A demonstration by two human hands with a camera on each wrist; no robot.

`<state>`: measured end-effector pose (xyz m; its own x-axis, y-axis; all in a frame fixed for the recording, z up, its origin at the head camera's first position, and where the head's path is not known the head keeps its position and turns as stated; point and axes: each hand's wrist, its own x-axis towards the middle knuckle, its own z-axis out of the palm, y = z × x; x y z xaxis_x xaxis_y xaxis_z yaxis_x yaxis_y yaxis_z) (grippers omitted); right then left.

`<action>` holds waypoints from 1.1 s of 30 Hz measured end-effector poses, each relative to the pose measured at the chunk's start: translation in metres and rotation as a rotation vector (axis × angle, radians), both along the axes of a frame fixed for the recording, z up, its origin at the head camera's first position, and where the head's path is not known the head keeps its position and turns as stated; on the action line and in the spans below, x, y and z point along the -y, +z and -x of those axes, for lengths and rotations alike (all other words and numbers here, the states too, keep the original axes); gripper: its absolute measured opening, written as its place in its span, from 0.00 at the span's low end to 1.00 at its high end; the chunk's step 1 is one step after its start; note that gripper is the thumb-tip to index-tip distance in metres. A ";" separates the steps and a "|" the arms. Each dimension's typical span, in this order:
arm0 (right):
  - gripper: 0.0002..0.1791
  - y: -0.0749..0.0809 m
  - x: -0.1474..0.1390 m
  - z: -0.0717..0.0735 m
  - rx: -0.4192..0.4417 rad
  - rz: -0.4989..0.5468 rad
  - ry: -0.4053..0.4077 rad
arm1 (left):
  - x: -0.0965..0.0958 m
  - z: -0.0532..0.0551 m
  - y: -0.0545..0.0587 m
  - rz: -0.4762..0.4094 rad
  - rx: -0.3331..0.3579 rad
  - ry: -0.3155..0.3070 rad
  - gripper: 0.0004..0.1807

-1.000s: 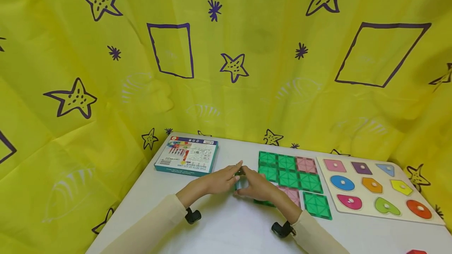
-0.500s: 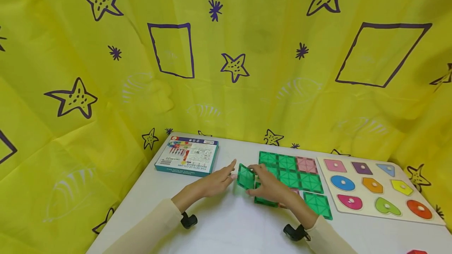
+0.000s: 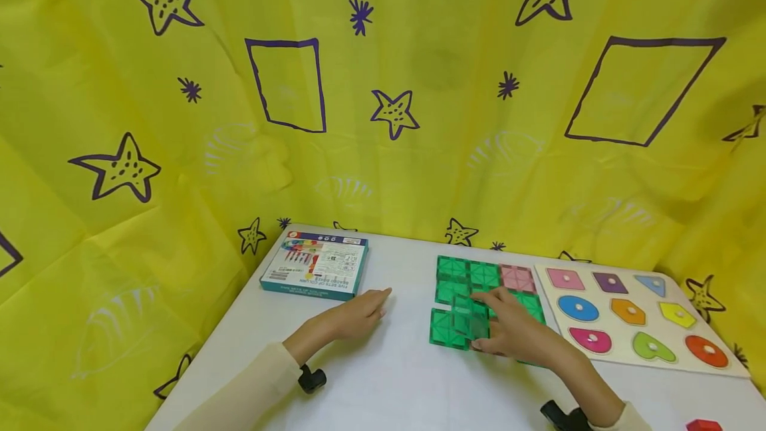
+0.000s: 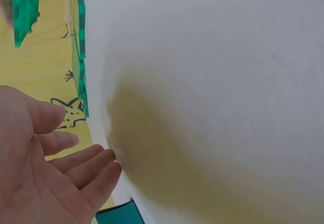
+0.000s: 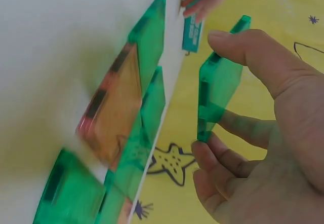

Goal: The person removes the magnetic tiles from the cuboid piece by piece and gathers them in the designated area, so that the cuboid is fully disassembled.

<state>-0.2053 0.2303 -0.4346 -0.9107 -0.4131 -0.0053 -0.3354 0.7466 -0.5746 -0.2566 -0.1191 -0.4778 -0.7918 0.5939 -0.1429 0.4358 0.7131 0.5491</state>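
Observation:
My right hand (image 3: 517, 331) pinches a translucent green square magnetic tile (image 5: 220, 82) by its edges, thumb on one side and fingers on the other. In the head view this tile overlaps the laid-out tiles; the right wrist view shows it raised above them. Below lie several green tiles (image 3: 453, 266) and a pink tile (image 3: 517, 278) at the back. Another pink tile (image 5: 114, 112) shows between green ones in the right wrist view, mostly covered by my hand in the head view. My left hand (image 3: 354, 316) holds nothing, fingers extended, low over the white table left of the tiles.
A boxed toy (image 3: 317, 265) with a teal side lies at the back left of the white table (image 3: 383, 384). On the right sits a wooden shape-puzzle board (image 3: 643, 314) with coloured knobbed pieces. A red block (image 3: 704, 425) is at the bottom right edge. Yellow patterned cloth (image 3: 383, 171) hangs behind.
The hands were together around the green tile; they have since parted. My right hand has carried the tile rightward over the other tiles, while my left hand has drawn back slightly left.

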 end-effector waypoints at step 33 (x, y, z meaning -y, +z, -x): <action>0.43 -0.021 -0.072 -0.047 0.208 -0.337 -0.109 | 0.000 -0.007 0.001 0.118 -0.018 -0.009 0.27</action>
